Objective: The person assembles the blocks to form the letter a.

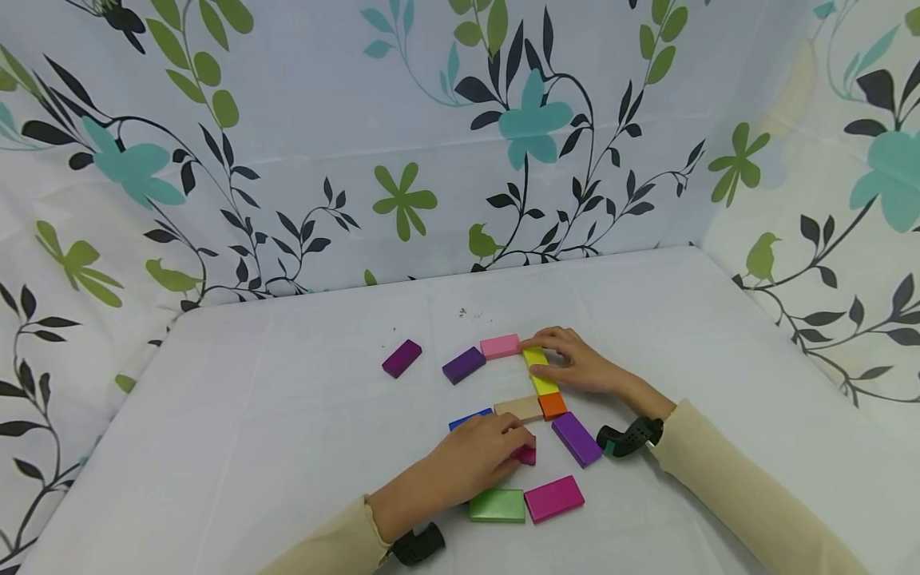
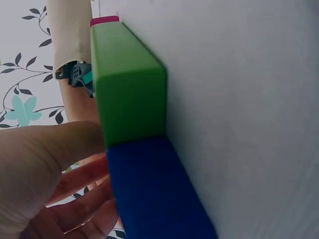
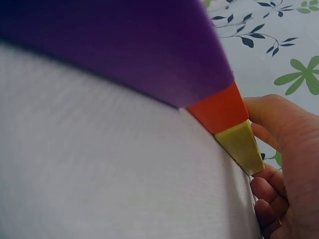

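Observation:
In the head view my left hand curls over a small magenta block, which its fingers partly cover. Just behind that hand lie a blue block, partly hidden, and a tan block. A green block and a larger magenta block lie end to end nearer the front. My right hand pinches a yellow block between thumb and fingers. That block runs between a pink block and an orange block. The right wrist view shows the thumb beside the orange-yellow joint.
A violet block slants from the orange one toward the right wrist's black camera. One dark purple block touches the pink one; another purple block lies apart at left. White cloth covers the table, with patterned curtains around.

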Motion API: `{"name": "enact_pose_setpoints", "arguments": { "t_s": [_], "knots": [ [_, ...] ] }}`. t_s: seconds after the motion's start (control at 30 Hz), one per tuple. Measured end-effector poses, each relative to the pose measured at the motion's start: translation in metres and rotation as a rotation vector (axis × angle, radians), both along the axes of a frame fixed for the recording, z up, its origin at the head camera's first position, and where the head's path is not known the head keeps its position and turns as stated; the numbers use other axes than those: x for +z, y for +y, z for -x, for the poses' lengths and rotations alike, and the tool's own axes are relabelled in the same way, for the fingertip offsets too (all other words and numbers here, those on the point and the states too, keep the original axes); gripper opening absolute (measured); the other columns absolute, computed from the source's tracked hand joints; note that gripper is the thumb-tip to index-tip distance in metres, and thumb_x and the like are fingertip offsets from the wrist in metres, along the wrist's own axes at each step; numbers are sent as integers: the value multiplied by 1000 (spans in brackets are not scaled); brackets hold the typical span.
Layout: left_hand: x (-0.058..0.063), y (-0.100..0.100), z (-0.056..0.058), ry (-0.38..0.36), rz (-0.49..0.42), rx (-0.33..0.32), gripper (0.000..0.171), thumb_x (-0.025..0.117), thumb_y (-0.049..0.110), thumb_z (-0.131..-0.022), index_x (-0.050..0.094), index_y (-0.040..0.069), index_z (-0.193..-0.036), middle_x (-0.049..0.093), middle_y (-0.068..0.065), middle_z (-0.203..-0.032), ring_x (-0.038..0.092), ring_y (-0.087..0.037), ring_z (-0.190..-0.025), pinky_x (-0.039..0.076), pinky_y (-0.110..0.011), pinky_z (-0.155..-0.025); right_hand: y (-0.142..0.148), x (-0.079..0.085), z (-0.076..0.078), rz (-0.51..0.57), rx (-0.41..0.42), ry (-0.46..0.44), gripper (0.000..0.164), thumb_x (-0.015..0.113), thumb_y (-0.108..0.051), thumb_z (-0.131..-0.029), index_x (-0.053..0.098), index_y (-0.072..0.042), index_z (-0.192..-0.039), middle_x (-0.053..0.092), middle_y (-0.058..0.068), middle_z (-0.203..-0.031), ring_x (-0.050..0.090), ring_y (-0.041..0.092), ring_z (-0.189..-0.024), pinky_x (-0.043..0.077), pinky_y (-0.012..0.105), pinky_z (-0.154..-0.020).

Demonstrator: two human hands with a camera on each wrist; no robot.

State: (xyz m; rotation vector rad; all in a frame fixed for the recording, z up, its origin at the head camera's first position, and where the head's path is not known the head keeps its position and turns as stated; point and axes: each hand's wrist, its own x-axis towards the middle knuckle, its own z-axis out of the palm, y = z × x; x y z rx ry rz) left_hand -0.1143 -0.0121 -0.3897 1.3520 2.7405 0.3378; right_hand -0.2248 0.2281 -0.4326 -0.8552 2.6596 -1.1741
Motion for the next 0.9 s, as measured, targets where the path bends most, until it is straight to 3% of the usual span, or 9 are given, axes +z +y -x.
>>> {"name": "enact_pose_setpoints", "arguments": {
  "t_s": [0.37,0.63,0.9],
  "knots": [
    [8,5,-3,75,-24,-76,30,69,24,-92,65,17,-121,64,1,-117,59,-10,-110,47,-25,-96,1,2,-1,5,3,-9,44,67,-25,-91,60,-14,-133,47,16,-136,35,37,-128,33,63,-103],
    [18,18,-8,84,-50,-134,31,69,25,-92,66,18,-122,64,2,-120,58,-9,-114,45,-22,-97,1,2,-1,9,2,-14,44,67,-26,-91,60,-16,-133,46,16,-137,35,37,-129,32,63,-104],
    [17,30,-10,151,-75,-191,27,69,26,-91,67,19,-118,65,4,-116,58,-7,-112,43,-19,-98,1,1,-1,14,0,-25,43,67,-25,-92,60,-17,-133,45,15,-137,33,36,-130,32,63,-104]
  ]
}}
